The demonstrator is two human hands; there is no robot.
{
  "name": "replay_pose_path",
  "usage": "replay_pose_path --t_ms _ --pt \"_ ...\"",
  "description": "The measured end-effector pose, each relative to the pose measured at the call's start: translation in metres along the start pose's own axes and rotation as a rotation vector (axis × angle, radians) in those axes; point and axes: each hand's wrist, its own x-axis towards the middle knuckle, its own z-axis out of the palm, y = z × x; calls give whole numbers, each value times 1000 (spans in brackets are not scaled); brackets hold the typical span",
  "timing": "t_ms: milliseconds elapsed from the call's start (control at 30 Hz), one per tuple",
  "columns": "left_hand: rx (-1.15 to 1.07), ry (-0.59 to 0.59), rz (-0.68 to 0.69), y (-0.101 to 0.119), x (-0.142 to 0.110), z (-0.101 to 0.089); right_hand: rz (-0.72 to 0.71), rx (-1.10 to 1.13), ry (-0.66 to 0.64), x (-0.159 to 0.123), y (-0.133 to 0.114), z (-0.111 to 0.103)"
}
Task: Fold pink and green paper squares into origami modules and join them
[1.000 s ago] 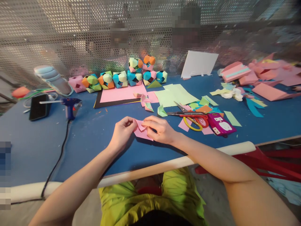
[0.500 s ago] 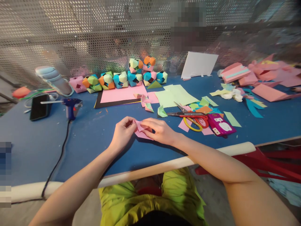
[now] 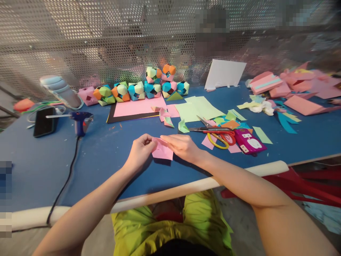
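Observation:
A small folded pink paper [image 3: 162, 152] lies between my two hands on the blue table [image 3: 101, 153]. My left hand [image 3: 140, 152] pinches its left corner with curled fingers. My right hand [image 3: 183, 147] holds its top right edge, fingers pressed along the fold. The paper is lifted slightly off the table, its lower part hanging free.
Scissors with red and yellow handles [image 3: 218, 135] and a magenta case [image 3: 249, 141] lie to the right. Loose paper sheets [image 3: 195, 106], a row of coloured origami cubes [image 3: 138, 89], a blue glue gun [image 3: 80, 121] with its cable, and a phone [image 3: 44, 122] lie farther back.
The pink paper has been raised from flat on the table and opened downward; my right hand's fingers moved from on top of it to its upper edge.

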Motion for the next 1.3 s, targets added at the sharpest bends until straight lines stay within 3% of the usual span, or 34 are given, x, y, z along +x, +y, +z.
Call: replay_pose_path --t_ms 133,233,300,433,533,600,767,1067,1300 --pt "-83 7 -39 1 1 0 -132 -12 -44 1 1 -6" --pt "-18 11 -6 1 1 -1 -109 85 -120 5 -3 -13" --pt "52 3 38 1 0 -1 1 216 -164 9 -6 -17" --pt "138 -12 108 1 -2 -1 367 489 -164 15 -11 -17" --pt "174 -6 127 -1 -4 -1 593 602 -140 18 -12 -13" --pt "176 -7 130 -2 -4 -1 672 629 -162 19 -13 -12" --pt "135 -22 99 0 -4 0 610 557 -220 19 -16 -14" --pt "39 -33 45 3 -4 1 696 583 -176 19 -16 -12" --pt "100 -114 75 1 -4 -2 739 612 -191 20 -14 -15"
